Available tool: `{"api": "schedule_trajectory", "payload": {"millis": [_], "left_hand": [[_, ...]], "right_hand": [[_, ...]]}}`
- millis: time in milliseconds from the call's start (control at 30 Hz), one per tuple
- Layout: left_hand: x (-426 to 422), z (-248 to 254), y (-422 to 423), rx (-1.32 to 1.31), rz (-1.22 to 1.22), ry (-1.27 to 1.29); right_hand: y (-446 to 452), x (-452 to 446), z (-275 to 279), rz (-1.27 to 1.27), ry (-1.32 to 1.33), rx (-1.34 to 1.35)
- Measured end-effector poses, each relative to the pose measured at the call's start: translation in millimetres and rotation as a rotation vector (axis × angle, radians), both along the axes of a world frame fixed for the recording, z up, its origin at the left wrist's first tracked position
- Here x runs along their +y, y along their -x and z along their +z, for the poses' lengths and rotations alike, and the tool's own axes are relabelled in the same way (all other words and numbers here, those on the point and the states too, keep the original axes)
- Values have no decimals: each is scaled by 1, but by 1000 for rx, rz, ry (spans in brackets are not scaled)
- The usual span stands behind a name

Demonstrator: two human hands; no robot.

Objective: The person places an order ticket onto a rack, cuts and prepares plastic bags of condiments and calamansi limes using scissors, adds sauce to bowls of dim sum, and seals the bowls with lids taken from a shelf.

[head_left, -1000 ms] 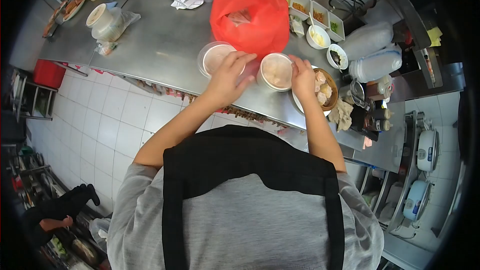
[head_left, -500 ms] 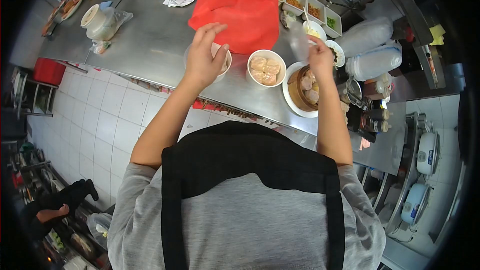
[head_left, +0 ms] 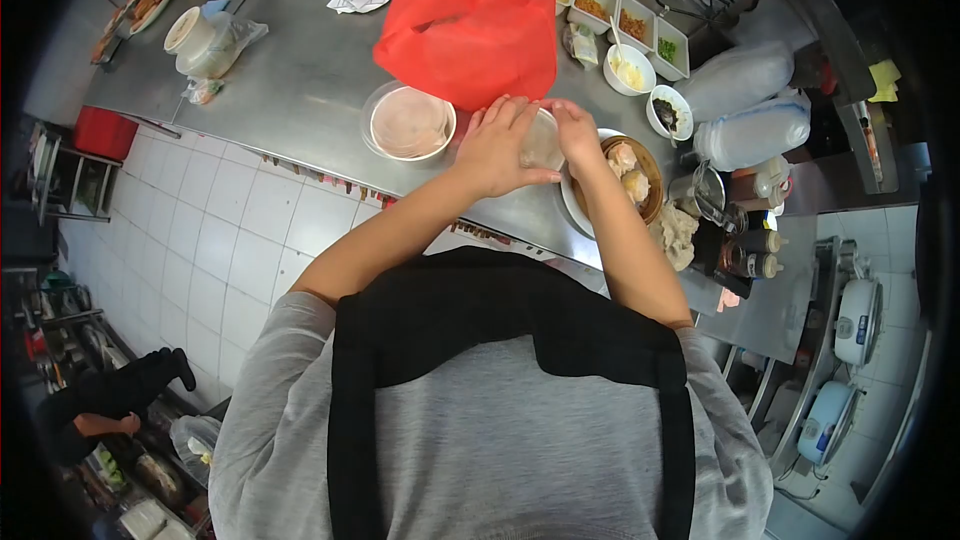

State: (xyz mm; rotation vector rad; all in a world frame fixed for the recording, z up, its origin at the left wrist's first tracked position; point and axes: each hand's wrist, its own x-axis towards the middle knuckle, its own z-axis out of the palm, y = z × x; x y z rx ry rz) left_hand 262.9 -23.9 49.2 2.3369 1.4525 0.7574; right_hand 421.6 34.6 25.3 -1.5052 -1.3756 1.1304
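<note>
Both my hands are at a white paper bowl with a translucent plastic lid (head_left: 541,147) over it, on the steel counter. My left hand (head_left: 497,148) curves around its left side, fingers across the far rim and thumb at the near edge. My right hand (head_left: 577,136) is closed along the right rim of the lid. The dumplings in this bowl are now mostly hidden. To the left stands another round white bowl (head_left: 411,124) with pale contents and a clear rim around it. Right of my hands, a bamboo steamer (head_left: 652,185) with dumplings (head_left: 634,183) rests on a white plate.
A red bag (head_left: 470,25) lies just beyond my hands. Topping trays (head_left: 632,25), small bowls (head_left: 629,70) and stacked plastic lids (head_left: 755,128) line the right side. Sauce bottles (head_left: 755,252) stand nearer. A bagged container (head_left: 205,45) is far left. Another person (head_left: 115,400) is at lower left.
My right hand has brought the clear lid left from beside the small bowls onto the dumpling bowl. My left hand has moved right, from the left bowl to the same bowl.
</note>
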Motion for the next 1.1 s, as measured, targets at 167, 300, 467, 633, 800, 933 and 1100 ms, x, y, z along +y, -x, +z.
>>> {"api": "schedule_trajectory", "payload": {"millis": [167,300,467,633,800,933,1100], "left_hand": [[-4,17,-6,97,15,122],[-2,5,-11,23,36,37],[1,-4,-6,-65,-8,35],[-18,12,12,-147,-152,-201],[-51,19,92,-220,143,-338],[-21,14,141,-201,328,-118],[-18,7,162,-167,205,83]], "right_hand": [[8,-3,-15,-37,-112,-116],[8,-5,-8,3,-325,-356],[11,-5,-2,39,-299,-452],[4,-3,9,15,-558,-650],[64,-22,46,205,-173,-39],[106,-16,16,257,64,-45],[136,-27,15,240,162,52]]}}
